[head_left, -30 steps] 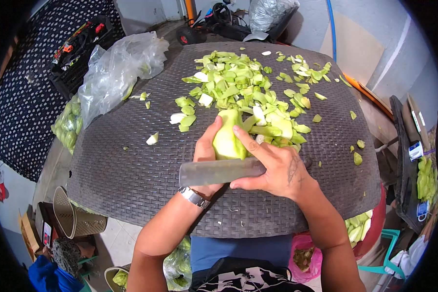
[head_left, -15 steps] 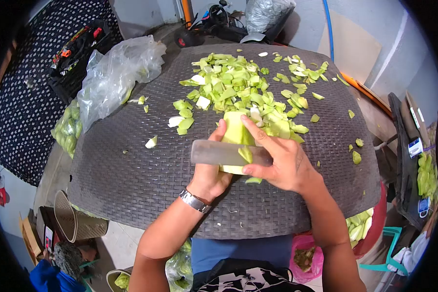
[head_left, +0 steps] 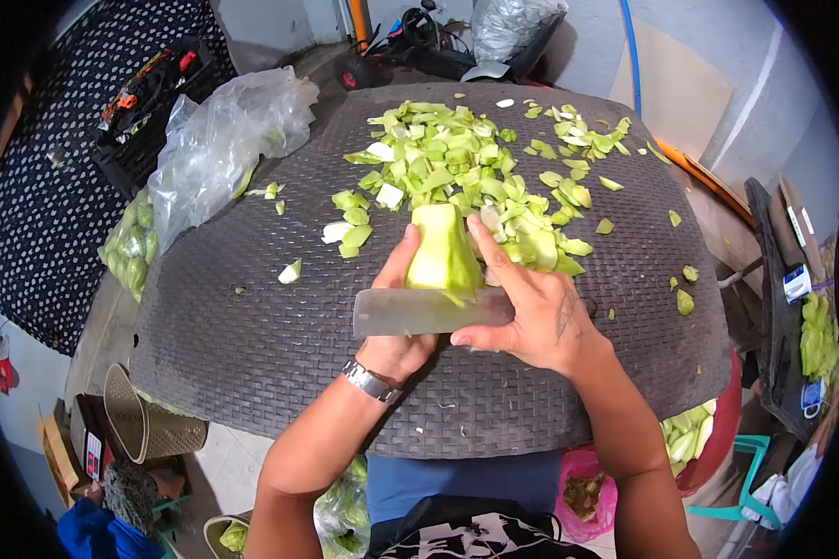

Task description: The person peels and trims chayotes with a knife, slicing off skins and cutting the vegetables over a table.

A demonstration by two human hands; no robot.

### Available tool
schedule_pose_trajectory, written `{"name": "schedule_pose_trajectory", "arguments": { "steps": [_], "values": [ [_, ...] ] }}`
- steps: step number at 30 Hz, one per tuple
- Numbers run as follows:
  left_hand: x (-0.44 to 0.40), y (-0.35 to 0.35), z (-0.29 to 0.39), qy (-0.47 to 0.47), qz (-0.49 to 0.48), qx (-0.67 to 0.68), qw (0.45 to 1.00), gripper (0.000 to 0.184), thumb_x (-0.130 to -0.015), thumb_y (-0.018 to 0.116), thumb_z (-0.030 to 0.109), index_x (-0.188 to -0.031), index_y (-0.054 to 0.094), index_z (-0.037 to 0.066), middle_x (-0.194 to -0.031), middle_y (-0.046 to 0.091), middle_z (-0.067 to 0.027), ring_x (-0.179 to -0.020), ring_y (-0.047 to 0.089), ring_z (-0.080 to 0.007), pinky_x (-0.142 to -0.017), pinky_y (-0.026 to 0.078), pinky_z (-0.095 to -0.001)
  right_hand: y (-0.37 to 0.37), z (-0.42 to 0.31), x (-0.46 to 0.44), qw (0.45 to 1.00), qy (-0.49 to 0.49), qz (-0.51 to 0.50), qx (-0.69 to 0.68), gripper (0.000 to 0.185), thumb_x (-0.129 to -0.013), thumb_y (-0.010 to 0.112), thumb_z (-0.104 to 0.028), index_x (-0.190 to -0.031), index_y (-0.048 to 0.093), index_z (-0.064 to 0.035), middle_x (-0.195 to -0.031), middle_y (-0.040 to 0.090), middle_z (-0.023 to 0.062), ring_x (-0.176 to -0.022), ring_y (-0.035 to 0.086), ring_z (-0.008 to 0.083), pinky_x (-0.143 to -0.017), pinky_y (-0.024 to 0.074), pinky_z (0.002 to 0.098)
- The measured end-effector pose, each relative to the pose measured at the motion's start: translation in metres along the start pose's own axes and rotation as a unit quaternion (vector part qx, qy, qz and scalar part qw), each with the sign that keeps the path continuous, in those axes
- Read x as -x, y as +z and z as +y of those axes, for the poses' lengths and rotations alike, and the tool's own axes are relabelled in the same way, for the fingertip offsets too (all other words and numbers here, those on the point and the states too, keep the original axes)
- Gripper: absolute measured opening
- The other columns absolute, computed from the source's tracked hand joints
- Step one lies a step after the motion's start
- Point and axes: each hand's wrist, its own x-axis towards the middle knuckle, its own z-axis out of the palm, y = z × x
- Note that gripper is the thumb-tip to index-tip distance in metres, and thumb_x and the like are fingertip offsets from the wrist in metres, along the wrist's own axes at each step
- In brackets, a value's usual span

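My left hand (head_left: pixel 397 352), with a metal watch at the wrist, is closed round the left side and underside of a pale green vegetable (head_left: pixel 435 250). My right hand (head_left: pixel 541 315) grips the knife (head_left: pixel 410 313) at its right end, index finger stretched along the vegetable's right side. The wide blade lies crosswise over the vegetable's near end, and a thin strip of peel shows at its upper edge. The knife's handle is hidden in the hand. Beyond the hands a heap of green peelings (head_left: pixel 443 154) covers part of the dark woven table (head_left: pixel 280 373).
A clear plastic bag (head_left: pixel 224 140) lies on the table's left edge, above a bag of green vegetables (head_left: pixel 132 244). A beige basket (head_left: pixel 149 419) stands at lower left. Below the table are a pink bag (head_left: pixel 587 498) and a red tub (head_left: pixel 718 443); a teal stool (head_left: pixel 755 475) is at right.
The knife first moved up over the vegetable with a slice on its blade, then back down to the near end. That slice has left the blade. Both hands still hold on.
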Motion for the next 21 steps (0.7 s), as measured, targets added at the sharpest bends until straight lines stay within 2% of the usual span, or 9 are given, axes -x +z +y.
{"name": "schedule_pose_trajectory", "arguments": {
  "steps": [2, 4, 8, 11, 13, 16, 17, 21],
  "values": [
    [0.002, 0.005, 0.002, 0.002, -0.004, -0.002, 1.000, 0.057, -0.109, 0.049, 0.050, -0.145, 0.056, 0.007, -0.134, 0.068, -0.0159, -0.120, 0.069, -0.0306, -0.106, 0.055, -0.0505, 0.009, 0.010, -0.001, 0.994, -0.070, 0.074, 0.035, 0.118, -0.075, 0.083, -0.067, -0.164, 0.034, -0.0077, -0.104, 0.070, 0.0216, -0.100, 0.071, 0.0388, -0.091, 0.0573, 0.0458],
    [0.000, -0.001, 0.001, 0.002, -0.014, 0.000, 1.000, 0.056, -0.109, 0.049, 0.050, -0.144, 0.056, 0.007, -0.134, 0.068, -0.0158, -0.119, 0.069, -0.0302, -0.106, 0.055, -0.0498, 0.011, 0.011, -0.001, 0.988, -0.098, 0.102, 0.063, 0.117, -0.075, 0.082, -0.069, -0.165, 0.034, -0.0096, -0.090, 0.074, 0.0164, -0.085, 0.076, 0.0360, -0.083, 0.0606, 0.0451],
    [0.002, 0.002, -0.001, 0.004, 0.020, -0.045, 0.999, 0.056, -0.108, 0.049, 0.049, -0.144, 0.057, 0.006, -0.132, 0.069, -0.0160, -0.117, 0.070, -0.0297, -0.105, 0.056, -0.0476, 0.004, 0.011, -0.002, 0.991, -0.059, 0.092, 0.076, 0.115, -0.078, 0.081, -0.067, -0.164, 0.033, -0.0078, -0.097, 0.075, 0.0189, -0.089, 0.076, 0.0362, -0.084, 0.0603, 0.0442],
    [0.006, 0.001, -0.007, 0.027, 0.071, -0.100, 0.992, 0.057, -0.108, 0.049, 0.050, -0.143, 0.057, 0.006, -0.132, 0.068, -0.0160, -0.117, 0.069, -0.0293, -0.105, 0.055, -0.0459, -0.009, 0.029, -0.006, 0.997, -0.010, 0.076, 0.026, 0.112, -0.082, 0.080, -0.065, -0.164, 0.033, -0.0056, -0.101, 0.074, 0.0226, -0.091, 0.076, 0.0373, -0.084, 0.0598, 0.0437],
    [0.003, -0.001, -0.010, 0.027, 0.070, -0.070, 0.995, 0.058, -0.107, 0.049, 0.051, -0.143, 0.057, 0.006, -0.133, 0.068, -0.0163, -0.119, 0.069, -0.0296, -0.106, 0.054, -0.0460, -0.012, 0.027, -0.005, 0.998, 0.023, 0.054, -0.020, 0.110, -0.085, 0.079, -0.062, -0.164, 0.032, -0.0029, -0.105, 0.073, 0.0265, -0.096, 0.075, 0.0395, -0.087, 0.0590, 0.0441],
    [0.000, 0.003, -0.006, 0.014, 0.051, -0.070, 0.996, 0.061, -0.107, 0.050, 0.053, -0.144, 0.056, 0.006, -0.134, 0.067, -0.0160, -0.121, 0.068, -0.0309, -0.108, 0.053, -0.0484, -0.003, 0.011, -0.001, 0.998, -0.020, 0.050, -0.009, 0.113, -0.083, 0.082, -0.060, -0.166, 0.027, -0.0072, -0.128, 0.066, 0.0330, -0.126, 0.064, 0.0458, -0.102, 0.0526, 0.0459],
    [-0.001, 0.002, -0.004, 0.011, 0.038, -0.053, 0.998, 0.061, -0.107, 0.050, 0.053, -0.144, 0.055, 0.006, -0.134, 0.067, -0.0158, -0.121, 0.068, -0.0309, -0.107, 0.053, -0.0490, 0.000, 0.004, 0.000, 1.000, -0.015, 0.026, -0.004, 0.116, -0.081, 0.082, -0.062, -0.166, 0.026, -0.0069, -0.134, 0.062, 0.0349, -0.132, 0.060, 0.0473, -0.107, 0.0502, 0.0467],
    [-0.001, 0.000, -0.005, 0.007, 0.008, -0.040, 0.999, 0.060, -0.107, 0.050, 0.052, -0.144, 0.056, 0.006, -0.135, 0.067, -0.0142, -0.121, 0.068, -0.0303, -0.105, 0.054, -0.0496, 0.004, 0.005, 0.001, 0.999, -0.026, 0.033, 0.028, 0.119, -0.079, 0.083, -0.063, -0.166, 0.025, -0.0073, -0.135, 0.062, 0.0344, -0.132, 0.059, 0.0479, -0.108, 0.0505, 0.0471]
  ]
}}
